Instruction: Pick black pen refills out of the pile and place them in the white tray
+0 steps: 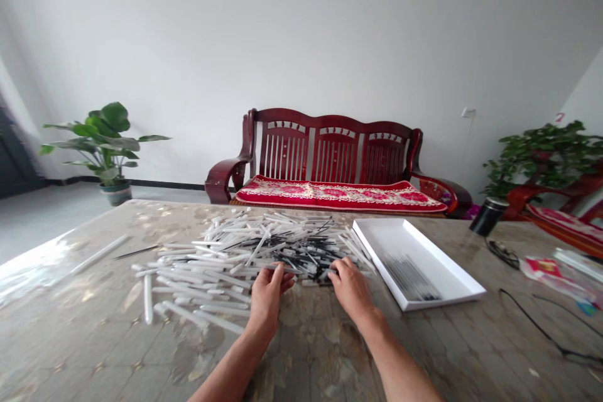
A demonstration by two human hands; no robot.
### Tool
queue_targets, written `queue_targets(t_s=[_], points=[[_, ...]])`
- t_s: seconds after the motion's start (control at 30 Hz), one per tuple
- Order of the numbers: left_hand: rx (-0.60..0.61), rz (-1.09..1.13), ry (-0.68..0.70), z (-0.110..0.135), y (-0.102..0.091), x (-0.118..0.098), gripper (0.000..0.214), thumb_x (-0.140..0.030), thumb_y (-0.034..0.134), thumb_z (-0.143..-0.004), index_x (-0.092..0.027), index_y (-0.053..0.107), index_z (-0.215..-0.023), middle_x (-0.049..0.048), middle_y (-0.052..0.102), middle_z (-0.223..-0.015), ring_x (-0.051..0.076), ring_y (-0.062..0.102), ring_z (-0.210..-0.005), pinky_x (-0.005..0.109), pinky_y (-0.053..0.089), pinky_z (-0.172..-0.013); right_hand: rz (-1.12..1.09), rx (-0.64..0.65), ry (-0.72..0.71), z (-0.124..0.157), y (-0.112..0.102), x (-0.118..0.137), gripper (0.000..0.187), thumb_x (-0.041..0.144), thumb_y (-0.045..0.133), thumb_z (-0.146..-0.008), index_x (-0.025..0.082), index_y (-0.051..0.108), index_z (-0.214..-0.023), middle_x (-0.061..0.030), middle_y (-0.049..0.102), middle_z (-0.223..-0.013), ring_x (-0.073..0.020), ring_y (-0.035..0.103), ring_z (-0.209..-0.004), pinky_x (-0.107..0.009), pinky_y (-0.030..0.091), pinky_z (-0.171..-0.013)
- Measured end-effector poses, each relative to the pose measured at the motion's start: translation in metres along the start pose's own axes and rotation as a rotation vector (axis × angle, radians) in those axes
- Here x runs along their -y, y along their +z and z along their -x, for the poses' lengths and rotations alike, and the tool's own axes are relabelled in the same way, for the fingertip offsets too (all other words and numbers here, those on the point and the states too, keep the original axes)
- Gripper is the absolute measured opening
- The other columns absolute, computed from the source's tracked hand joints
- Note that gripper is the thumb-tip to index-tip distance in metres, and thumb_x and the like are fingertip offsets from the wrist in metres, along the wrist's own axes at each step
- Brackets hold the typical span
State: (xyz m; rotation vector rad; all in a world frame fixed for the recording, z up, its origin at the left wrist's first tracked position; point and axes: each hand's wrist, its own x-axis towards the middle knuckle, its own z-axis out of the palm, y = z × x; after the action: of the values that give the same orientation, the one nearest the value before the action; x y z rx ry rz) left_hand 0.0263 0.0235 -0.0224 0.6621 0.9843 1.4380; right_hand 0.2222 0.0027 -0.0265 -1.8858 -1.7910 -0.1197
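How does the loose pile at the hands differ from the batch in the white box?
The pile is jumbled, its pieces pointing many ways; the batch lies side by side, roughly parallel. The pile is far larger and spreads wide, while the batch is a small group. The pile lies on the table; the batch rests inside the white box. Both are made up of slim, stick-like pieces.

I have room over the near tabletop [320, 345], but heaped sticks [207, 273] block me ahead, a white tray [431, 254] rightward.
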Motion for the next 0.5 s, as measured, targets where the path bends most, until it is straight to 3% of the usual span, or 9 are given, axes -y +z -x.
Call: queue_targets(t_s=[0.3, 0.5], points=[[-0.003, 0.077, -0.076, 0.003, 0.003, -0.001, 0.018, -0.025, 0.078, -0.076, -0.017, 0.062, -0.078, 0.0040, 0.073, -0.075, 0.017, 0.074, -0.072, 0.026, 0.060, -0.066, -0.312, -0.185, -0.181, 0.002, 0.008, 0.019, 0.017, 0.019, 0.054, -0.093, 0.023, 0.069, -0.100, -0.0062, 0.070, -0.097, -0.0201, 0.066, -0.092, -0.029, 0.049, -0.083], [0.020, 0.093, -0.085, 0.004, 0.004, 0.000, 0.020, -0.026, 0.081, -0.071, -0.018, 0.063, -0.075, 0.0025, 0.072, -0.071, 0.018, 0.074, -0.072, 0.026, 0.060, -0.064, -0.433, -0.184, -0.220, 0.006, 0.013, 0.028, 0.015, 0.019, 0.058, -0.092, 0.024, 0.071, -0.099, -0.0061, 0.070, -0.095, -0.0203, 0.066, -0.090, -0.031, 0.051, -0.084]])
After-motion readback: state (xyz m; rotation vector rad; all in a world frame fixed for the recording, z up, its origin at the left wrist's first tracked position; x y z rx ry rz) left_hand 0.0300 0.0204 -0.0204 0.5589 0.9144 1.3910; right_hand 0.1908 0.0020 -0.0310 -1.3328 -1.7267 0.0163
